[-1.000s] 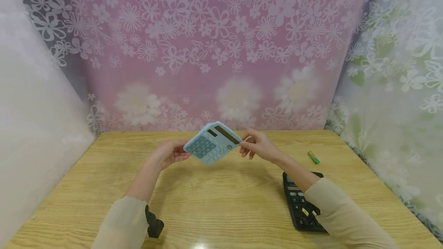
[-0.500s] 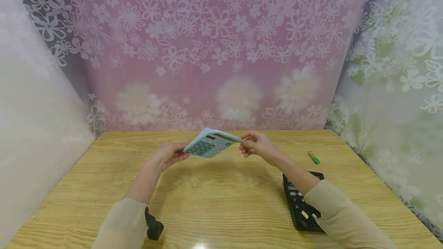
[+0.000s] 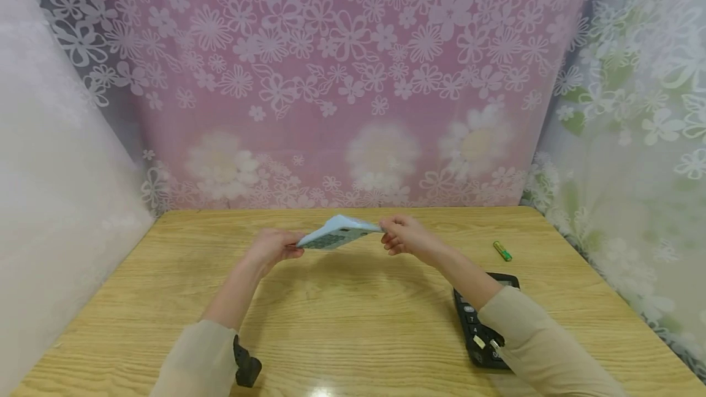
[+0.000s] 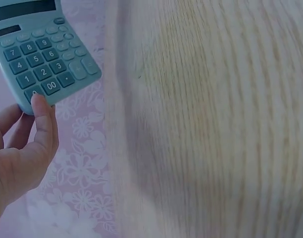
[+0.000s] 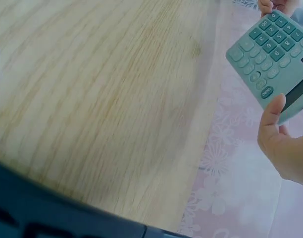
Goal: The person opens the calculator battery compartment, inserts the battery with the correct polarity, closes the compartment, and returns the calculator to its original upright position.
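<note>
A light blue calculator [image 3: 337, 233] hangs in the air above the table, tilted so its keys face down and toward me. By one corner my left hand [image 3: 271, 250] pinches it; in the left wrist view a fingertip of the left hand [image 4: 30, 148] lies over the 0 key of the calculator [image 4: 42, 59]. At the opposite corner, near the display, my right hand [image 3: 410, 236] pinches it between thumb and fingers. The right wrist view shows the right thumb on the front of the calculator [image 5: 270, 59], next to the display strip.
A black calculator [image 3: 482, 348] lies on the wooden table [image 3: 353, 336], partly under my right forearm. Farther back on the right lies a green battery [image 3: 502, 251]. A pink flowered curtain [image 3: 353, 109] hangs behind the table's far edge.
The light blue calculator has turned in both hands: its key face, earlier plainly seen from the head, now tips downward and shows as a thin slanted shape. Both hands keep their hold.
</note>
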Available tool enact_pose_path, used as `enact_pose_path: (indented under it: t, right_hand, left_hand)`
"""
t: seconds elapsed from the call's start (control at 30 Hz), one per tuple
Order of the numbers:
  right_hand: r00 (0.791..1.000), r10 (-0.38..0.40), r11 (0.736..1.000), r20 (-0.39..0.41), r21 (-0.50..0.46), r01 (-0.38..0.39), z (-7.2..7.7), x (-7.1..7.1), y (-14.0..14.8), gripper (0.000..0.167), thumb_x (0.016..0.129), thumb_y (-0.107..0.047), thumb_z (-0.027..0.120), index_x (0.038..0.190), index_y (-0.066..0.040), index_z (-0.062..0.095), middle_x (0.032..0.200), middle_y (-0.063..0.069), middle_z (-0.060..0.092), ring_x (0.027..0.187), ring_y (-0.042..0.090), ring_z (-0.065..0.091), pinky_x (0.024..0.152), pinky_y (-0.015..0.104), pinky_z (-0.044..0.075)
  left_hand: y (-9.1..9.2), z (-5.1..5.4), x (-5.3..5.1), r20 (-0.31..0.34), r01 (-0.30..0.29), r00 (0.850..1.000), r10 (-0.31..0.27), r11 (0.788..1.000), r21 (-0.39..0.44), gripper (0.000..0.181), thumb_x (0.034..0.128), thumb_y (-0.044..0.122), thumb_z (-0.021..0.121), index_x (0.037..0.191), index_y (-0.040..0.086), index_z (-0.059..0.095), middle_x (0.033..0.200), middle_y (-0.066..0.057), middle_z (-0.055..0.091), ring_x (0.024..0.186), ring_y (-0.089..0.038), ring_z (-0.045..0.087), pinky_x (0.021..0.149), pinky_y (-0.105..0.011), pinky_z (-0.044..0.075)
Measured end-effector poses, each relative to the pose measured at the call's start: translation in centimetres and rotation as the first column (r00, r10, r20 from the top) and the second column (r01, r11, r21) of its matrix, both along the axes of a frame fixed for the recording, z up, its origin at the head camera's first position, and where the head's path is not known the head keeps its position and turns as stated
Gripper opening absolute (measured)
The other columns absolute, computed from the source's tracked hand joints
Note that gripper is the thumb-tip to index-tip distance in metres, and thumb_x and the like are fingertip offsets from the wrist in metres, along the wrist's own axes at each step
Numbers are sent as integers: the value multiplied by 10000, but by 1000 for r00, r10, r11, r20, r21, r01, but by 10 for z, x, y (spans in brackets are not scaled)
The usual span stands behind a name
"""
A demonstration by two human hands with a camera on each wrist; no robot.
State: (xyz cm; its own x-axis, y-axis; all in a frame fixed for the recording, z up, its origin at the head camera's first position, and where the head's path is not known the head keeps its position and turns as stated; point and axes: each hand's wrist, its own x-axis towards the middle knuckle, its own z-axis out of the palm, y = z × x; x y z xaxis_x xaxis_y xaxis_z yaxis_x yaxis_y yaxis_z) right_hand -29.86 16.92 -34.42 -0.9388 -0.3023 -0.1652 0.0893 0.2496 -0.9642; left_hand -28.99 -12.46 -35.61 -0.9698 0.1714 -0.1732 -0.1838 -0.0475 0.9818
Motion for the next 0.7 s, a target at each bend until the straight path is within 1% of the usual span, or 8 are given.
enact_pose_path:
  t: [0.1, 0.17, 0.23, 0.37, 0.47, 0.53, 0.63, 0.7]
  right_hand:
    - [1000, 0, 1000, 24, 22, -1, -1, -1, -2, 352, 985, -229, 468, 1194, 53, 442, 899, 150, 546, 689, 167, 555, 650, 297, 513]
    - [999, 5, 999, 35, 35, -6, -4, -1, -3, 358, 978, -228, 485, 1192, 55, 432, 899, 144, 556, 689, 167, 561, 661, 308, 513]
    - [999, 6, 999, 39, 41, -8, -6, -1, -3, 361, 969, -225, 507, 1182, 53, 419, 892, 130, 560, 698, 176, 566, 664, 314, 511]
    - [999, 24, 998, 38, 54, -26, -11, 1, -2, 384, 952, -219, 540, 1177, 50, 385, 919, 133, 562, 705, 185, 562, 655, 308, 494]
    - [998, 20, 998, 56, 62, -24, -15, 1, -4, 409, 935, -197, 570, 1196, 46, 370, 923, 143, 569, 675, 175, 540, 638, 296, 473]
    - [998, 12, 997, 65, 75, -17, -19, 1, -5, 434, 923, -191, 590, 1213, 42, 366, 926, 146, 570, 667, 174, 530, 638, 306, 471]
    - [998, -12, 994, 63, 108, 5, -23, 1, -10, 468, 909, -185, 611, 1238, 35, 362, 952, 162, 564, 690, 188, 546, 677, 355, 484]
    - [998, -20, 991, 56, 133, 13, -24, 2, -12, 478, 904, -185, 618, 1253, 27, 369, 987, 169, 551, 713, 196, 553, 706, 384, 487]
  left_hand:
    - [1, 0, 1, -29, 12, 999, -14, 999, -50, 315, 902, -21, 546, 1162, -197, 518, 1232, -319, 492, 700, -124, 621, 690, -229, 520]
    - [3, -1, 3, -49, 9, 999, -15, 994, -110, 301, 896, -10, 562, 1140, -185, 545, 1276, -316, 463, 727, -145, 630, 720, -252, 521]
    - [4, -1, 4, -74, 19, 997, -33, 981, -192, 293, 898, 13, 572, 1128, -168, 566, 1278, -304, 467, 753, -176, 642, 747, -275, 519]
    - [8, 0, 11, -126, 34, 989, -80, 942, -333, 293, 890, 31, 587, 1120, -151, 577, 1189, -280, 529, 808, -278, 655, 753, -320, 524]
    - [10, 1, 15, -138, 36, 986, -93, 927, -373, 316, 879, 22, 597, 1143, -147, 562, 1087, -252, 583, 821, -325, 647, 746, -361, 527]
    - [10, 2, 17, -142, 44, 984, -108, 920, -390, 340, 873, 13, 595, 1165, -154, 542, 1064, -252, 594, 812, -324, 641, 744, -380, 527]
    - [10, 3, 20, -149, 58, 980, -130, 907, -416, 389, 851, 1, 604, 1194, -161, 514, 1094, -273, 585, 779, -292, 639, 741, -400, 525]
    - [9, 3, 21, -152, 76, 975, -159, 892, -445, 420, 830, -6, 616, 1198, -174, 501, 1120, -297, 568, 768, -291, 643, 737, -408, 525]
